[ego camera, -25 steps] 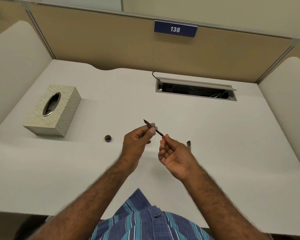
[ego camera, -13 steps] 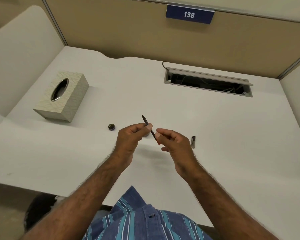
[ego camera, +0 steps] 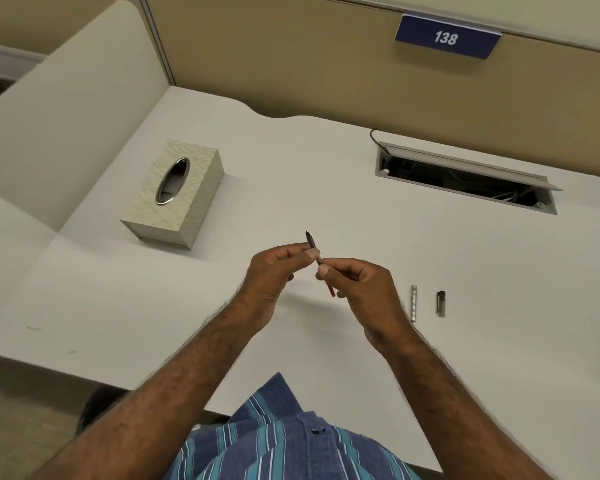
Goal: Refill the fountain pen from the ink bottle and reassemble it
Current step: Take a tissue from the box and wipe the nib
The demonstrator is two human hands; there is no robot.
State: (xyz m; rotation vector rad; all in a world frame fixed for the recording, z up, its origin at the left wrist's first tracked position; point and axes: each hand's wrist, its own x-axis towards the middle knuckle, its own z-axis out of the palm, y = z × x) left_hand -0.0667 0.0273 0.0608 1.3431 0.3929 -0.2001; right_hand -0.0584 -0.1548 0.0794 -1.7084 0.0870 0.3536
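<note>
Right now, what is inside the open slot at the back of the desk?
Inside the slot some pale cables show against a dark interior. Its raised lid covers the rear part, so what lies deeper cannot be seen.

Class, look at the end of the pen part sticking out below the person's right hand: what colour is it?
Red, seen in the head view: the pen part's lower tip.

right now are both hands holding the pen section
Yes, the left hand pinches the pen section near the nib while the right hand pinches its red-tipped rear end.
</note>
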